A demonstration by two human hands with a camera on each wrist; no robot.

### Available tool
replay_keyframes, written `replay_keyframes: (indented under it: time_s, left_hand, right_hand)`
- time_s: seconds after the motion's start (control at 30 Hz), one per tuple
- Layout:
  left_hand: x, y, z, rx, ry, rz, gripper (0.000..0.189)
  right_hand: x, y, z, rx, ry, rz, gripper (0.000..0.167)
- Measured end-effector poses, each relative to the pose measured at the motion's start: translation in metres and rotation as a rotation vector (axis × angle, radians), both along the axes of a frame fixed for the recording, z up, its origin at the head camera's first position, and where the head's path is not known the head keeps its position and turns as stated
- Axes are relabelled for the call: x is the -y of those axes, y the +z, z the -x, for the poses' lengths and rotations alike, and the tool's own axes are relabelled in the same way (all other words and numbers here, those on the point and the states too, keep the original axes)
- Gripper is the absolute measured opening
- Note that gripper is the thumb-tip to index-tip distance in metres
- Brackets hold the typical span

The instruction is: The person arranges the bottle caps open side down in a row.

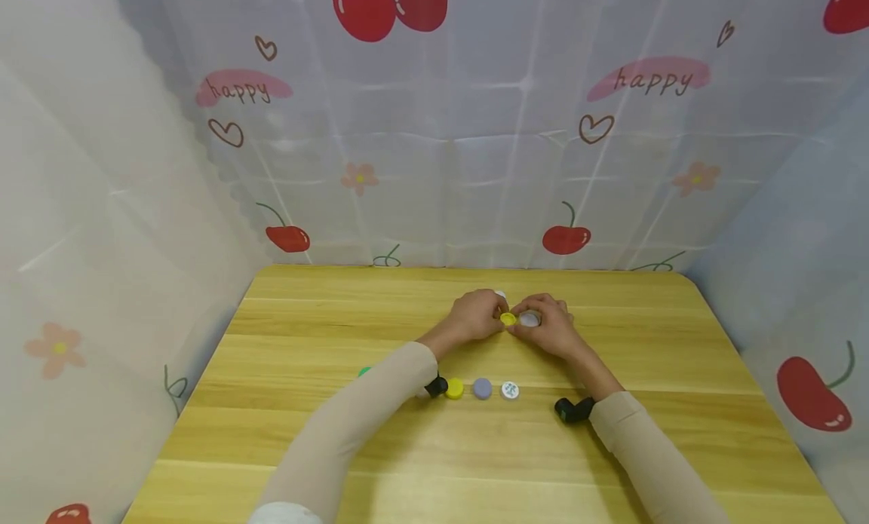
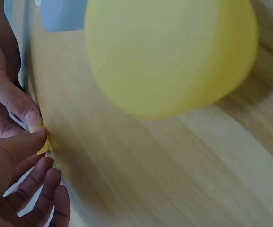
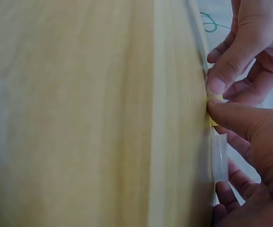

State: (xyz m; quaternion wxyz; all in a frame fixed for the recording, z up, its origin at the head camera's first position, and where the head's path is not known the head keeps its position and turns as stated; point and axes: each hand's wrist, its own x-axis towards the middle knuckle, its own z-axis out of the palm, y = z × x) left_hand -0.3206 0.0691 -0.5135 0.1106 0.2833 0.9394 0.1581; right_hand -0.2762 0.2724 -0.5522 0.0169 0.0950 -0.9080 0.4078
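Observation:
Near the far side of the table, a small yellow bottle cap [image 1: 508,320] sits between my two hands. My left hand [image 1: 477,315] pinches it from the left with thumb and finger. From the right, my right hand [image 1: 548,326] pinches the same cap, its thumb close to the left thumb. A whitish translucent cap [image 1: 529,320] with a ribbed side stands beside the right fingers; whether they touch it I cannot tell. Another white cap [image 1: 500,294] is partly hidden behind the left hand. In both wrist views the fingers partly cover the pinched yellow cap [image 3: 215,122].
Closer to me lies a row: a green cap [image 1: 365,372] partly behind the left sleeve, a yellow cap [image 1: 454,389], a purple-grey cap [image 1: 483,389] and a printed white cap [image 1: 510,390]. A patterned curtain [image 1: 462,200] borders the wooden table [image 1: 502,464] at the back and sides.

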Motion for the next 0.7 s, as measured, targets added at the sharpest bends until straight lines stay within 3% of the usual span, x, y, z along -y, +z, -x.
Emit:
replay_keyframes:
  time_s: [0.2,0.43,0.7]
  left_hand:
    - [-0.002,-0.002,-0.001,-0.057,-0.015,0.017,0.027]
    - [-0.001,-0.004,-0.002,-0.068,-0.039,0.000,0.025]
    - [0.018,-0.004,-0.005,-0.106,-0.168,-0.047,0.026]
  right_hand:
    - [0.001,0.002,0.000,-0.014,0.008,0.007,0.026]
    - [-0.002,0.003,-0.001,-0.008,0.016,-0.003,0.026]
    - [-0.001,0.010,-0.010,-0.050,0.058,-0.026,0.025]
